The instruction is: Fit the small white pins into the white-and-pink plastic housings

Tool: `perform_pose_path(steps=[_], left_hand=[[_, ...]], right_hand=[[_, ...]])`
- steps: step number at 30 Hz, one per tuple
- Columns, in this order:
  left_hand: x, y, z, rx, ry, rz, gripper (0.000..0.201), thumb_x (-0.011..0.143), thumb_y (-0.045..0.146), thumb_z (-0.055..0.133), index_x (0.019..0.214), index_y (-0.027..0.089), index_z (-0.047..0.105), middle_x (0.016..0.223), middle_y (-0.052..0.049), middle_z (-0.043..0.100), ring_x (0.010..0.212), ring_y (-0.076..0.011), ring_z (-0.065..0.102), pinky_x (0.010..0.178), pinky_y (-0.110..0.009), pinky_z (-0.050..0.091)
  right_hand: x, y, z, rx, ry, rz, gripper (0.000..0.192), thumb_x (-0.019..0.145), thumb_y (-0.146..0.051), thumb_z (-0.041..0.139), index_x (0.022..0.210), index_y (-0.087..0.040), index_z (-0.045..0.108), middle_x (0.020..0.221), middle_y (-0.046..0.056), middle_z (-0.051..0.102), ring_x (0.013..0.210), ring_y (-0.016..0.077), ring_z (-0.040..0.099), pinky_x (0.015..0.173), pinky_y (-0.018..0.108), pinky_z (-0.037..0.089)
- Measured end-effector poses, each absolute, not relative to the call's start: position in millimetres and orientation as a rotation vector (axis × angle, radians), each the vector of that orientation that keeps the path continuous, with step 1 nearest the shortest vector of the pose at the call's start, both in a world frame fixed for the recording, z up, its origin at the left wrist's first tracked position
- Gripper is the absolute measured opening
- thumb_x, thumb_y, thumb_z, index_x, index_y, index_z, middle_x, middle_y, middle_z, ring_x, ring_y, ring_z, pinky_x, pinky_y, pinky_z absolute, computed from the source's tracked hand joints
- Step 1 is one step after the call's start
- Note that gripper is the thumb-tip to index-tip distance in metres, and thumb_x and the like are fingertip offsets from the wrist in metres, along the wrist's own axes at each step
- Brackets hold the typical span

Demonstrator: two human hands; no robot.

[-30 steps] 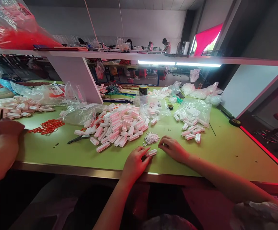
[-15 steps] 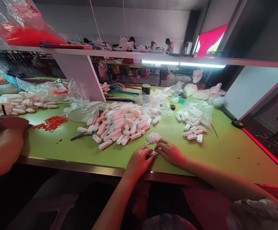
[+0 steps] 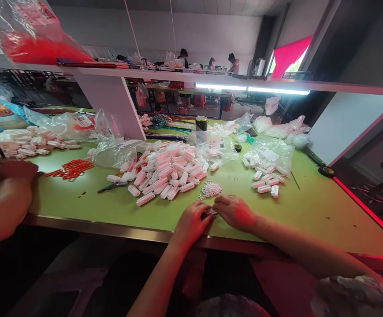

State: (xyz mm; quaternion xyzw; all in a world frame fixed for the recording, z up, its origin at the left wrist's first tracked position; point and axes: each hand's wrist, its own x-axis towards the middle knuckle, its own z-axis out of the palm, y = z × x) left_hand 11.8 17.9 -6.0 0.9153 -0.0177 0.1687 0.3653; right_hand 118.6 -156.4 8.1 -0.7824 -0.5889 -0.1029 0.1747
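While both hands met near the table's (image 3: pixel 310 207) front edge, the left hand (image 3: pixel 191 223) and right hand (image 3: pixel 236 212) pinched one white connector (image 3: pixel 209 212) between their fingertips (most of it was hidden by the fingers). Just beyond lay a small pile of white bits (image 3: pixel 210 189). Farther back sat a large heap of connectors (image 3: pixel 165 169), with scissors (image 3: pixel 112 187) to its left and a smaller group (image 3: pixel 265 182) to the right. A co-worker's arm (image 3: pixel 4 198) rested at far left.

Bare table (image 3: pixel 310 207) right of white parts (image 3: pixel 265 182)
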Motion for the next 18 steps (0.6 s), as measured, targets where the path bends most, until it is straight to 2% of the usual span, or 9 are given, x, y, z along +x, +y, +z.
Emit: perform_pose_path(steps=[6,10,14,18], left_hand=[[10.8,19.0,-6.1,2.369,-0.048,0.466,0.019,0.087,0.025,0.071,0.106,0.02,0.072,0.098,-0.004,0.069,0.091,-0.0196,0.066,0.085,-0.029,0.051],[8.7,17.2,-6.5,2.464,-0.097,0.514,0.024,0.092,0.028,0.065,0.115,0.023,0.072,0.099,-0.004,0.069,0.09,-0.0197,0.066,0.083,-0.029,0.052],[7.2,14.5,-6.1,2.594,-0.187,0.586,0.022,0.096,0.027,0.059,0.111,0.025,0.074,0.097,-0.005,0.068,0.086,-0.0192,0.065,0.08,-0.029,0.052],[8.2,12.6,-5.6,2.691,-0.22,0.665,0.023,0.098,0.027,0.054,0.109,0.021,0.074,0.095,-0.007,0.068,0.082,-0.0205,0.064,0.075,-0.031,0.054]], right_hand=[[124.5,-161.8,12.6,-1.977,-1.424,-0.153,0.024,0.099,-0.023,0.05,0.112,-0.023,0.07,0.106,0.007,0.07,0.088,0.0176,0.066,0.08,0.029,0.051],[145.7,-163.4,6.1,-1.985,-1.195,-0.228,0.018,0.098,-0.025,0.053,0.102,-0.021,0.07,0.097,0.007,0.068,0.086,0.0177,0.065,0.078,0.029,0.05],[166.4,-167.0,-3.9,-2.129,-1.071,-0.226,0.011,0.095,-0.021,0.055,0.091,-0.019,0.066,0.089,0.005,0.066,0.082,0.0175,0.062,0.076,0.029,0.049],[175.9,-167.4,-9.7,-2.212,-1.061,-0.169,0.011,0.094,-0.015,0.055,0.091,-0.018,0.065,0.092,0.006,0.067,0.085,0.0178,0.062,0.079,0.03,0.048]])
